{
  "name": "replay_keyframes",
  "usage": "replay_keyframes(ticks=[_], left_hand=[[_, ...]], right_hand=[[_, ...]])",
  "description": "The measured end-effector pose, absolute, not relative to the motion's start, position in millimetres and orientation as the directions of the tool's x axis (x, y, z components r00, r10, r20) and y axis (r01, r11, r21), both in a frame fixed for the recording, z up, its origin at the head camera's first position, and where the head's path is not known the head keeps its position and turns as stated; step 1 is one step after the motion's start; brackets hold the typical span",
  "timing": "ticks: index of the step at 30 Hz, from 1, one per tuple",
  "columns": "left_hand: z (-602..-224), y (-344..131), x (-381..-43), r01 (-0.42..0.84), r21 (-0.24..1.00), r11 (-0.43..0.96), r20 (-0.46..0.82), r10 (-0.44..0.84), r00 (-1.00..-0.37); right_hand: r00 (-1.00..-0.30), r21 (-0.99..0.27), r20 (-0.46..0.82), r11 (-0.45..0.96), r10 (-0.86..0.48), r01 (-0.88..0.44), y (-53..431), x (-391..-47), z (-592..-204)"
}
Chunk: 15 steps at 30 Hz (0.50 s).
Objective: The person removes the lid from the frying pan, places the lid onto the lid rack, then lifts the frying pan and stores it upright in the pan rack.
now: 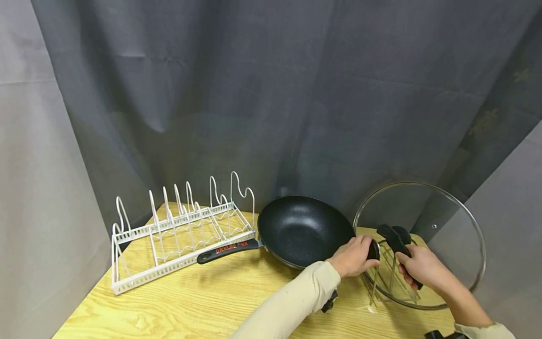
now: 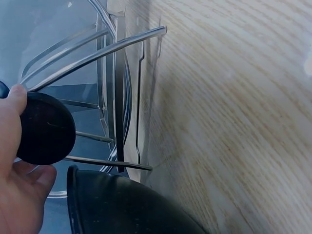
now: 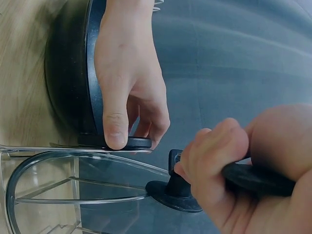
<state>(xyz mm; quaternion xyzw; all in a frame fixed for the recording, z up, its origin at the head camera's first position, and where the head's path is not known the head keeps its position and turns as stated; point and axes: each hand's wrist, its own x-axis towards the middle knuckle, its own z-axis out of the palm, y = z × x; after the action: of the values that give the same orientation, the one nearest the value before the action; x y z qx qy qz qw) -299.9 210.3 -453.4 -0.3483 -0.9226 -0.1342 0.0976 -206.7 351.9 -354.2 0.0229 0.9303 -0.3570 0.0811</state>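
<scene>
My left hand point(image 1: 353, 256) pinches a round black disc point(image 1: 373, 250) between thumb and fingers, at the near-left side of a metal wire rack point(image 1: 391, 278). In the left wrist view that disc point(image 2: 47, 128) overlaps the rack's thin bars. My right hand point(image 1: 423, 266) grips the long black handle point(image 1: 394, 239) of a large glass lid point(image 1: 453, 221). Steeply upright, the lid has a metal rim, and the rack partly shows through its glass. The handle's round base point(image 3: 173, 195) appears beside the right fingers. Just left of my left hand sits a black frying pan point(image 1: 302, 230).
A white wire pan rack point(image 1: 182, 263) with several upright dividers stands on the left of the wooden table point(image 1: 211, 301). The pan's handle point(image 1: 228, 250) points left along its front edge. A grey curtain point(image 1: 271, 94) hangs close behind.
</scene>
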Motion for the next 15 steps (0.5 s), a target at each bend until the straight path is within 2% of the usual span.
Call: replay_keyframes(ticks=[15], left_hand=[[-454.4,210.2,-299.6,0.669,0.186,0.72,0.313,0.601,-0.735]], right_hand=[[-0.985,-0.647,-0.167,0.759,-0.045,0.075,348.7,-214.6,-350.2]])
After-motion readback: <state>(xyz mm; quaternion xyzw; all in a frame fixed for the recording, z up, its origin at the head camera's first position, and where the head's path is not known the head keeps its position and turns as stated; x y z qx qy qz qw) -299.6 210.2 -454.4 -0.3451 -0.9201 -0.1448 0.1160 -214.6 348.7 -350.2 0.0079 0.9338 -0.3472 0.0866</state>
